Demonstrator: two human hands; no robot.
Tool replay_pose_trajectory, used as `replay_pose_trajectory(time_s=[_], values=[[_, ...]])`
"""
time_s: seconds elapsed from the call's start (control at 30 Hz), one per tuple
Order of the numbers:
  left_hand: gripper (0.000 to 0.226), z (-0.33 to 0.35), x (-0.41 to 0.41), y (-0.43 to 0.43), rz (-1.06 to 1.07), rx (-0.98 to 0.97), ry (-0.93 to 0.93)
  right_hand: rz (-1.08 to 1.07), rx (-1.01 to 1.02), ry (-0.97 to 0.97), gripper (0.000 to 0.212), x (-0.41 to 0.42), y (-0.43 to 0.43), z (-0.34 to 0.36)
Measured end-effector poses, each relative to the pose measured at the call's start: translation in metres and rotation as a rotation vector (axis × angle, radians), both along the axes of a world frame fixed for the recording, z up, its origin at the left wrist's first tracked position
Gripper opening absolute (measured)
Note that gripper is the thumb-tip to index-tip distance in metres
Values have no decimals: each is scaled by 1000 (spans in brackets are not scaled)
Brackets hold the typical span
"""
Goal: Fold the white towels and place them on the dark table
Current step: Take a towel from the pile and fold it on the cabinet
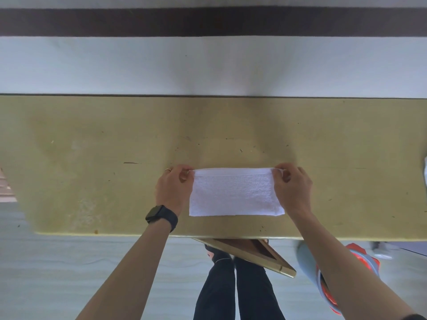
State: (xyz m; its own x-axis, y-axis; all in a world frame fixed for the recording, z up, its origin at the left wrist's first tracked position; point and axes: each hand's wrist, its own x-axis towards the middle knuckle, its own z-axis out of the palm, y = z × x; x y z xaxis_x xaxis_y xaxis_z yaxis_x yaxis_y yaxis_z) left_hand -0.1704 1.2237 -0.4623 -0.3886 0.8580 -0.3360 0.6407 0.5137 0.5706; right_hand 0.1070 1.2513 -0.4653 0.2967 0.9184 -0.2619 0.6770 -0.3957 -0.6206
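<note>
A small white towel [235, 192], folded into a flat rectangle, lies on the yellow-green table [92, 158] close to its near edge. My left hand [174, 188], with a dark watch on the wrist, pinches the towel's far left corner. My right hand [292, 185] pinches the far right corner. Both hands hold the far edge stretched straight between them. The dark table named in the task is not recognisable in this view.
A white wall with a dark band [208, 21] rises behind the table. At the right frame edge a sliver of another white thing [425, 174] shows on the table. Below the near edge are a wooden brace [251, 252], my legs and a red-and-blue object [323, 273].
</note>
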Motion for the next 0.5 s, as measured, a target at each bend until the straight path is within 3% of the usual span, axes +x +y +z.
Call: replay_pose_trajectory(time_s=[0.07,0.2,0.3,0.5], values=[[13,1,2,-1,-31,1,33,16,-14,-19,10,0,-1,0],[24,-1,10,2,-295,129,303,226,115,-233,30,-10,-4,-2],[18,-5,18,10,-458,233,355,416,256,-310,22,-28,-1,-7],[4,-9,17,23,-594,267,361,566,191,-318,7,-44,6,-12]])
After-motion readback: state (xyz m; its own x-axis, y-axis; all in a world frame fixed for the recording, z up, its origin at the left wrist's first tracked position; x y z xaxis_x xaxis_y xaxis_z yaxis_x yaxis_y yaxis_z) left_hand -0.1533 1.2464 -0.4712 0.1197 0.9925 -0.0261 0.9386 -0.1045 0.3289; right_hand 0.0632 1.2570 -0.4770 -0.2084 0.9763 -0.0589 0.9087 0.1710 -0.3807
